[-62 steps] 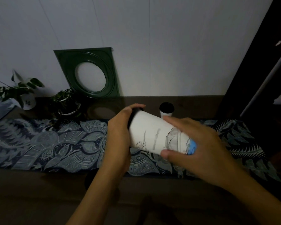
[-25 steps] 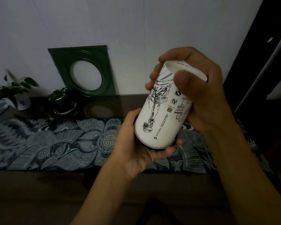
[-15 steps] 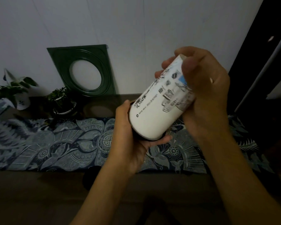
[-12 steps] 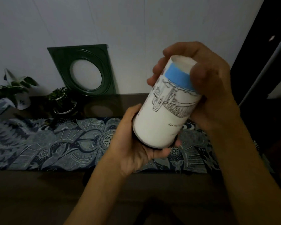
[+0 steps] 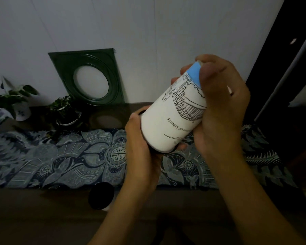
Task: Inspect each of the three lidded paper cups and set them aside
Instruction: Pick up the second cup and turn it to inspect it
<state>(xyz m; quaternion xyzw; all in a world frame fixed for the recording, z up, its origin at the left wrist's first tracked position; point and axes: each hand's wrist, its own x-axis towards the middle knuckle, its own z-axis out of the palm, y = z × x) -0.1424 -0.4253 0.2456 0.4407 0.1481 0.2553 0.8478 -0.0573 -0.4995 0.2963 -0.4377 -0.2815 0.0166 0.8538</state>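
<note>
White printed paper cup point(image 5: 173, 119) held inverted and tilted above the worktop point(image 5: 42, 209), base toward 1 o'clock. Left hand point(image 5: 140, 156) grip clasps the lidded end; right hand point(image 5: 219, 106) grip wraps the base. Second black-lidded cup point(image 5: 101, 196) stands at 7 o'clock.

I see both hands gripping white paper cup point(image 5: 173, 119), upside down, tilted: left hand point(image 5: 140, 147) at lid end, right hand point(image 5: 221, 110) at base. Second cup point(image 5: 101, 196) near table point(image 5: 42, 209) front edge.
</note>
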